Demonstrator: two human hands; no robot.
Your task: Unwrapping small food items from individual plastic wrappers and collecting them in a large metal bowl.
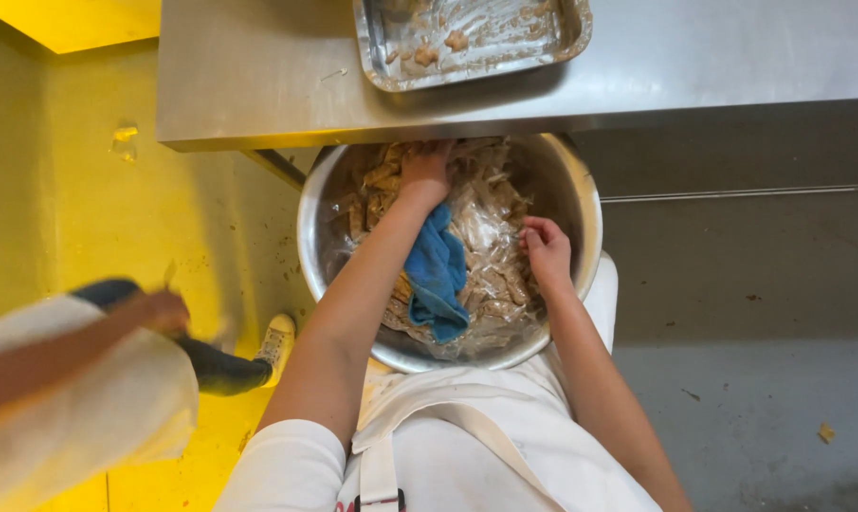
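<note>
My left hand (425,176) is stretched far forward, arm nearly straight, reaching down into the far side of the big metal bowl (308,220). Fingers are buried in the plastic-wrapped packets (486,228), so I can't tell if it is closed on anything or just pressing. A blue cloth (437,275) lies beside that forearm, touching it, draped over the packets; whether the arm pins it I can't say.

My right hand (546,252) sits nearer me, elbow bent, at the right inner side of the bowl. Fingers are curled in, seemingly pinching at a packet, but the grip itself is hidden under the knuckles. The hands are well apart, cloth and packets between them.

The bowl sits low, right against my white apron (448,431), its far rim tucked under the edge of a steel table (258,85). The packets hold something brownish; the wrap is glary and crumpled, contents hard to make out.

On the table is a metal tray (571,38), smeared, with a few bits left in it, cut off by the top of the frame.

At left, another person's hand (159,311) is blurred, their sleeve (97,408) cut off by the frame. A dark trouser leg and pale shoe (277,339) stand on the yellow floor (88,218).
</note>
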